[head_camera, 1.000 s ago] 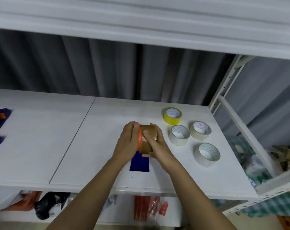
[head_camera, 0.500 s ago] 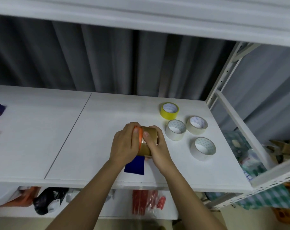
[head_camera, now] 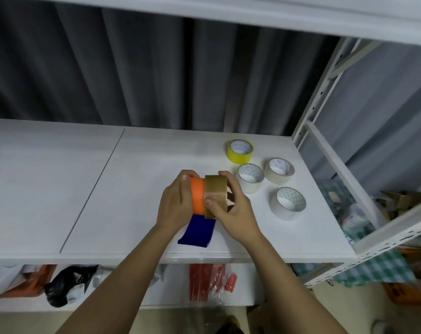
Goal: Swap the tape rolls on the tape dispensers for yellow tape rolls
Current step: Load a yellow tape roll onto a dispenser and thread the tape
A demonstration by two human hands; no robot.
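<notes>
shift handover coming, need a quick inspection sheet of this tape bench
surface: white shelf board, seam down the middle
job's things: brown tape roll half off the orange hub of the blue dispenser; yellow tape roll lying flat, far right
clutter: three pale rolls lying near the yellow one
grippers: left hand holds the hub; right hand fingers on the brown roll
cables: nothing seen
surroundings: grey curtain behind; bags on the lower shelf
</notes>
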